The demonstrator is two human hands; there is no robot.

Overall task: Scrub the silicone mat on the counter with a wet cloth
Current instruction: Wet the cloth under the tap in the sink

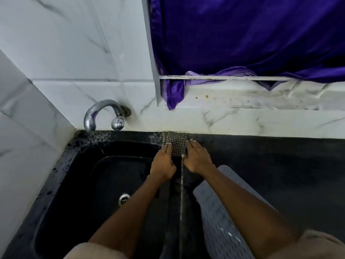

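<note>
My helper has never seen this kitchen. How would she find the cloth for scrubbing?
Start at the black sink under the chrome tap. At its right back corner, against the wall, lies the checked cloth, between two hands. It is the only black-and-white patterned thing there.

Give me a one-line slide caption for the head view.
Both hands, left hand and right hand, flat on checkered cloth beside sink; silicone mat waits.

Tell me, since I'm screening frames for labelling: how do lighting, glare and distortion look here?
Head view: dim, soft light, with the sink nearly black; small glare spots on the tap and silicone mat; wide-angle bending curves the wall tiles at the left edge; left hand, right hand and checked cloth slightly soft.
</note>
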